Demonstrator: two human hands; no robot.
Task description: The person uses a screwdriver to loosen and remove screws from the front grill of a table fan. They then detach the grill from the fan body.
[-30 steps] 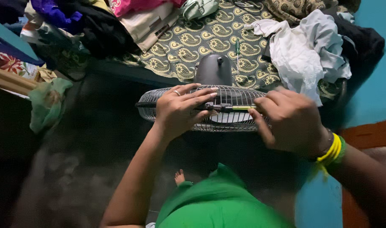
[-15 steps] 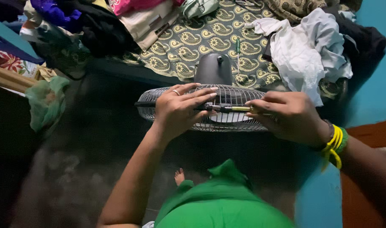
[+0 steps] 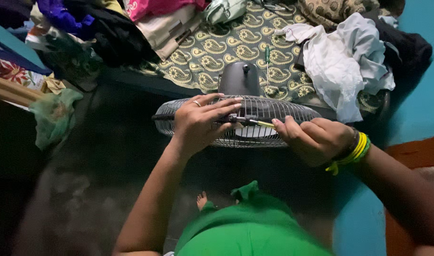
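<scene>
One wire fan guard (image 3: 255, 111) stands on edge before the person, its thin ribs stiff yet springy and light, best steadied at the rim. Left hand (image 3: 198, 123) lies spread over the top of the cage, fingers pressing it, wrist bent down. Right hand (image 3: 314, 140) is clenched around a yellow-handled screwdriver (image 3: 255, 122), whose tip meets the rim just beside the left fingertips. Behind the guard sits the dark motor housing (image 3: 239, 78).

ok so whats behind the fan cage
Behind the wire fan cage sits the dark motor housing, then a patterned green cloth with piled clothes. The left hand covers part of the cage's rim.
</scene>
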